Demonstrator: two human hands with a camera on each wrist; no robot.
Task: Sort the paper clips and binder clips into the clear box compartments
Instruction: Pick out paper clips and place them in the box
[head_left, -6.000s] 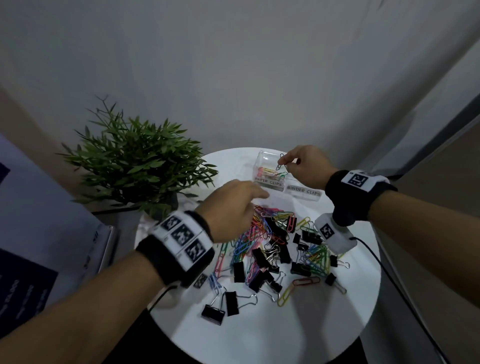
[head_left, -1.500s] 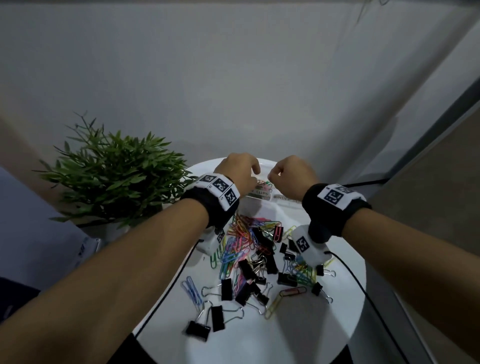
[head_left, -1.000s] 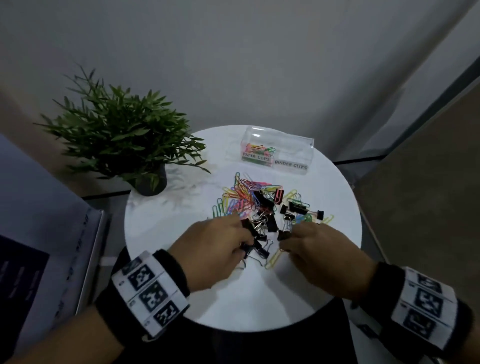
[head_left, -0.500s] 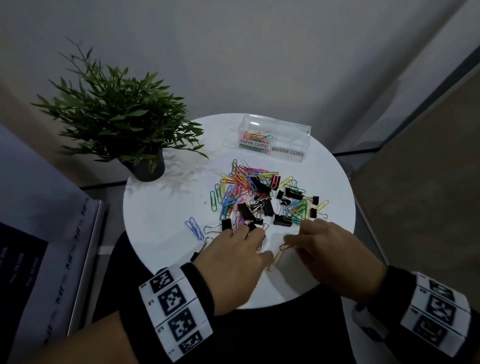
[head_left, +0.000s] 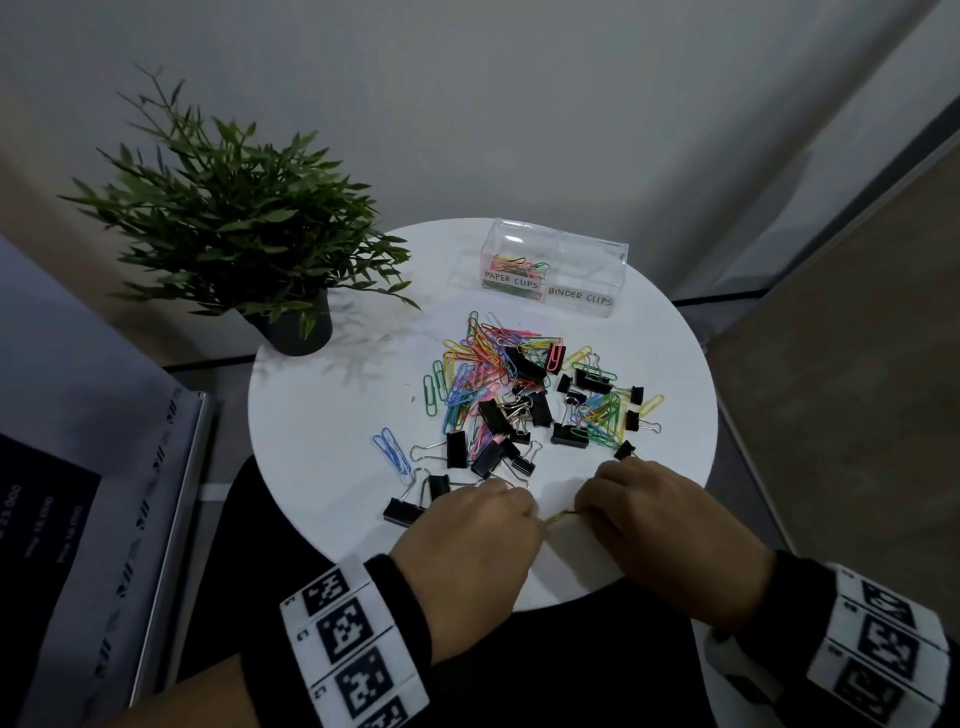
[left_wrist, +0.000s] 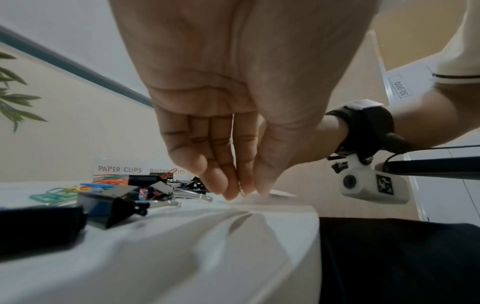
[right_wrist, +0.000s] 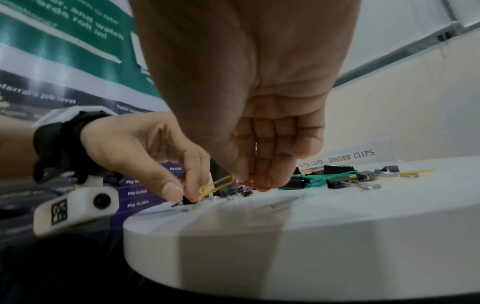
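Head view: box (head_left: 556, 270) holds few paper clips; binder side looks empty, pile (head_left: 524, 395) remains. Right hand (right_wrist: 249, 115) and left hand (right_wrist: 145, 152) pinch a yellow clip (right_wrist: 215, 186)

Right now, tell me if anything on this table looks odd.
At the table's near edge, a yellow paper clip is held tilted off the surface. The left hand pinches its lower end with something small and black, perhaps a snagged binder clip; the right hand pinches the upper end.

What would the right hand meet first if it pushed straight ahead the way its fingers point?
Probably the small black binder clip just past the right hand, then the green paper clips; depth is hard to judge.
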